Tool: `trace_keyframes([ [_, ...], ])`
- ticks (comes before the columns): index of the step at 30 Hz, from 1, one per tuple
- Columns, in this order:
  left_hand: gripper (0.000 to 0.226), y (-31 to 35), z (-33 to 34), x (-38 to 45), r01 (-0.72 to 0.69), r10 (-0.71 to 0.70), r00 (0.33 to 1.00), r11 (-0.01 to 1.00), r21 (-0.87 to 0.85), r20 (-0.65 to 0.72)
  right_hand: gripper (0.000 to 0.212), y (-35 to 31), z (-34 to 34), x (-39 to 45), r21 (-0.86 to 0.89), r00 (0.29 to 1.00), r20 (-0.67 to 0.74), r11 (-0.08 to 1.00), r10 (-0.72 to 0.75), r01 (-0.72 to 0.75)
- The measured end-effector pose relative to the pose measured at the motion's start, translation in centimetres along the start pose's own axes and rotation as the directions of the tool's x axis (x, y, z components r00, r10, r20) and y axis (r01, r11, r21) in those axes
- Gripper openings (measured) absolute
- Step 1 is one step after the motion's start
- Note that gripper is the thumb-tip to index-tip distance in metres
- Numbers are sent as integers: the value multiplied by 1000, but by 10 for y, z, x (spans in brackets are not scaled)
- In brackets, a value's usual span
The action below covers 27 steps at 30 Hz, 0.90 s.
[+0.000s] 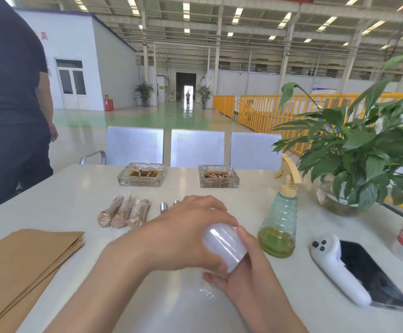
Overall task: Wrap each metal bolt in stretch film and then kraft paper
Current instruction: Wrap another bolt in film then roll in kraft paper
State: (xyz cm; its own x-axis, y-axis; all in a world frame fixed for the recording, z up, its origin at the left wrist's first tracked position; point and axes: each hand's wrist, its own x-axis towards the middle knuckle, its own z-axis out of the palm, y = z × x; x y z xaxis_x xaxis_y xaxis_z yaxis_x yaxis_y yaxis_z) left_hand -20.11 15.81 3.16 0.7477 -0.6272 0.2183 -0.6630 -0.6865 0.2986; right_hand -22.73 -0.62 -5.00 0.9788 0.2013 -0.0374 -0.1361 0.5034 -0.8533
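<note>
While both hands curl round the film roll (224,248) over the worktop (80,203), left hand (183,236) on top and right hand (246,280) beneath, bare bolts (164,207) and three wrapped ones (123,212) lie just beyond, kraft paper (25,265) at left.

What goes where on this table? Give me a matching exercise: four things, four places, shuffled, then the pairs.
Things:
1. kraft paper sheets
2. stretch film roll
3. spray bottle
4. wrapped bolts

Places:
A. standing right of the hands
B. near left corner of the table
C. lying in a row before the left ashtray
D. held between both hands

Pairs: 1-B, 2-D, 3-A, 4-C
</note>
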Motion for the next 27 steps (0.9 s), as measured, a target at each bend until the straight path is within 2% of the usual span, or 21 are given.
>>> trace_keyframes([
  [3,63,1,-16,3,66,-71,996,995,79,62,67,-1,2,-2,-52,997,75,999,15,-11],
  [7,50,-5,-29,-4,147,-148,989,983,-114,-4,79,-1,5,-4,-102,987,150,994,56,-41],
  [11,50,-16,-32,-22,203,-221,974,944,-259,-45,65,0,6,-8,-175,973,205,982,101,-65],
  [14,37,-21,-33,-34,186,-212,977,902,-390,-25,58,0,5,-16,-330,943,285,941,175,-75],
  [16,37,-21,-34,-40,161,-177,984,876,-454,8,46,-1,5,-21,-421,921,315,904,230,-81],
  [21,37,-11,-39,-44,111,-111,993,874,-474,27,41,-4,15,-27,-583,938,234,809,255,-74],
  [27,48,-3,-45,-44,89,-107,994,904,-419,-20,23,-5,23,-35,-630,955,206,776,212,-37],
])
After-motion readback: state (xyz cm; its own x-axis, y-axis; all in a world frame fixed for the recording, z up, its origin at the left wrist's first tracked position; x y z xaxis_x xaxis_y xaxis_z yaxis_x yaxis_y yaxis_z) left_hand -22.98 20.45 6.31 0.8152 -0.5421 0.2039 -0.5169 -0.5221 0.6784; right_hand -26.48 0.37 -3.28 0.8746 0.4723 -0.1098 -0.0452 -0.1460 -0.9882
